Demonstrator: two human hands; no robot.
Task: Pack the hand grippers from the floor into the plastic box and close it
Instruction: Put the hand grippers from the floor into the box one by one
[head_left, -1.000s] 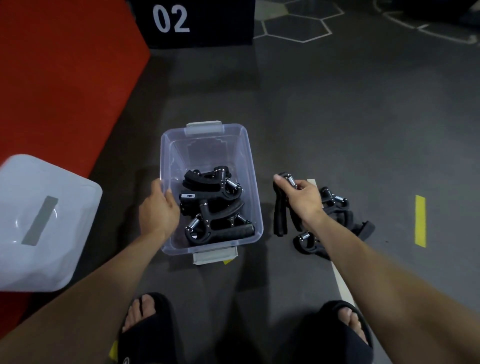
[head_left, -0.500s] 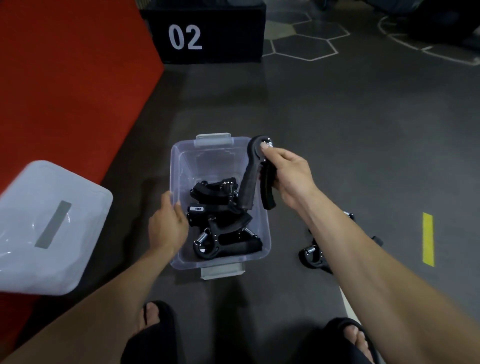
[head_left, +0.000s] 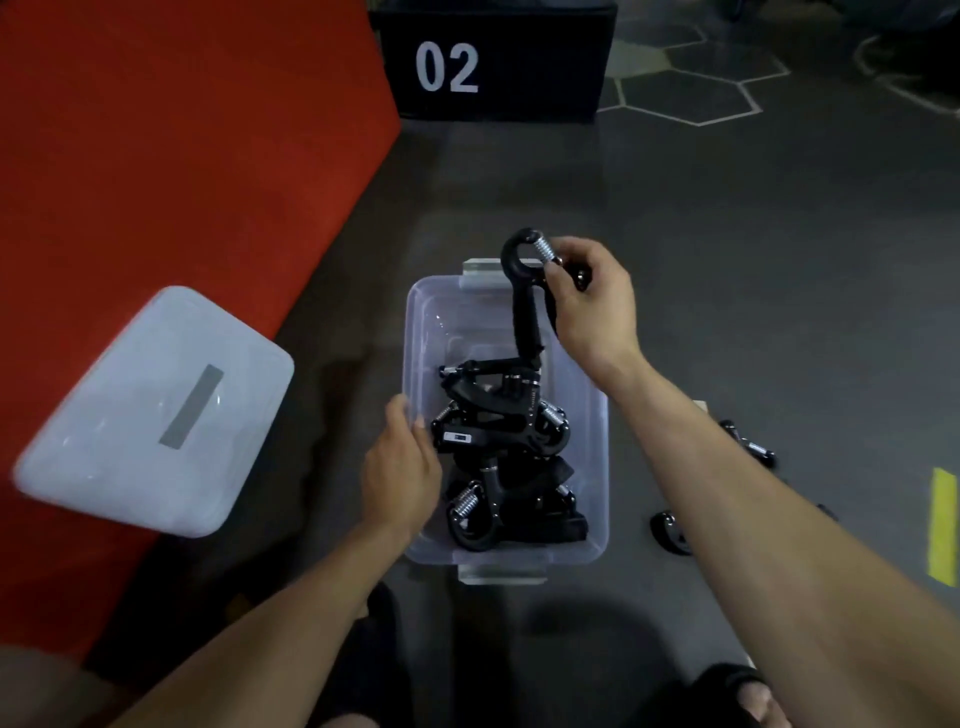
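Note:
A clear plastic box (head_left: 592, 415) stands open on the grey floor, with several black hand grippers (head_left: 498, 447) piled inside. My right hand (head_left: 592, 306) is shut on another black hand gripper (head_left: 524, 291), held upright over the box's far end with its spring end up and its handles reaching down to the pile. My left hand (head_left: 400, 478) grips the box's left wall. More hand grippers (head_left: 748, 447) lie on the floor to the right of the box, partly hidden by my right forearm.
The box's white lid (head_left: 156, 410) lies to the left, half on a red mat (head_left: 156, 156). A black block marked 02 (head_left: 493, 62) stands at the far side. A yellow tape mark (head_left: 943, 525) is on the floor at right. My sandalled feet show at the bottom.
My right hand lifted a hand gripper from the floor pile at right and carried it left over the box, now lowering it upright into the far end. My left hand stayed on the box wall.

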